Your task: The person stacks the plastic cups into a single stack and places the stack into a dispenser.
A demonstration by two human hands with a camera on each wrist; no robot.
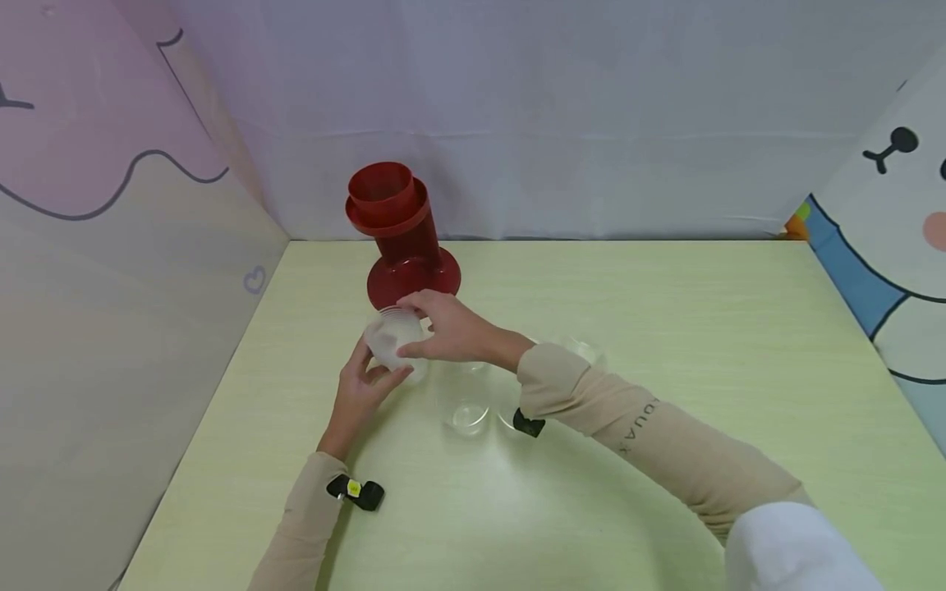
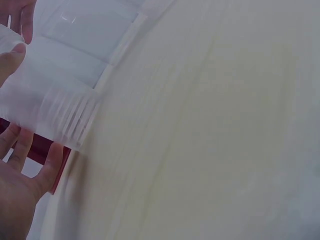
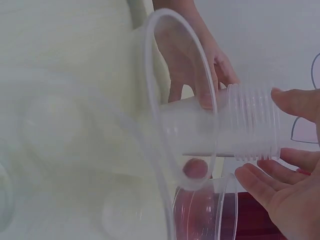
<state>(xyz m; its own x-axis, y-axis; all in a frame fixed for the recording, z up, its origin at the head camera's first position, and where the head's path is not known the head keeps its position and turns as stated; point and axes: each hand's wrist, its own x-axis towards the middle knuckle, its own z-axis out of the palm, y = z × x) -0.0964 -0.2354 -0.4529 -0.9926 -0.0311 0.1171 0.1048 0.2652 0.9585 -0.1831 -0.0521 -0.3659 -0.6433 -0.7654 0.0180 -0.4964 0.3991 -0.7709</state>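
Note:
Both hands hold a stack of clear plastic cups [image 1: 392,338] in front of the red cup holder. My left hand [image 1: 360,402] grips the side of the stack, thumb and fingers apart around it. My right hand [image 1: 458,328] reaches across and holds it between thumb and fingers. In the right wrist view the ridged rims of the stack [image 3: 252,122] lie between my right thumb and fingers, with my left hand farther along the cups. The left wrist view catches part of the stack [image 2: 50,105] at the left edge.
The red holder [image 1: 408,275], with a wide round base and open top, stands near the back wall [image 1: 628,164]. Several clear cups, one of them a cup [image 1: 467,410] beside my right forearm, stand on the pale table [image 1: 702,328]. Another cup [image 1: 585,351] is partly behind that arm.

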